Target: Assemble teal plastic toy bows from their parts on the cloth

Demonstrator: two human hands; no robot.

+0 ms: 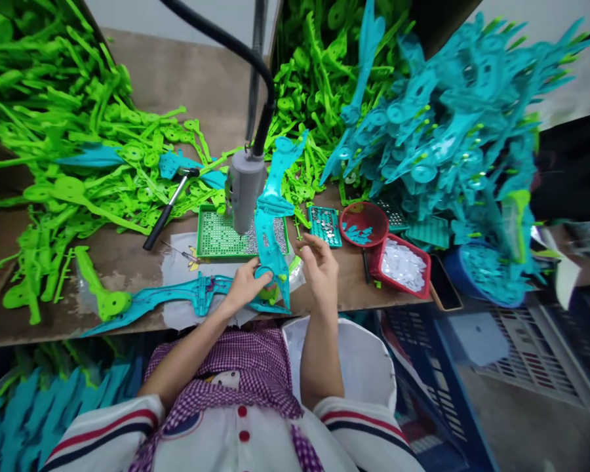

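My left hand point(247, 286) is closed on the lower end of an upright blue plastic part point(271, 229), thumb on its round end. Another long blue part point(177, 296) lies across a white cloth point(177, 259) and reaches under that hand. To the right of the upright part, my right hand point(319, 265) is raised above the table edge with its fingers curved and apart, nothing visible between them. A green tray point(216, 237) with small silvery pieces sits behind the hands, and a grey electric screwdriver point(246, 190) hangs over it.
Green parts point(103, 190) pile up on the left and behind. Blue parts point(447, 124) are heaped at the right. A hammer point(166, 213) lies left; a red bowl point(364, 224), a red basket point(404, 264), a phone point(445, 283) and a blue bowl point(494, 275) stand right.
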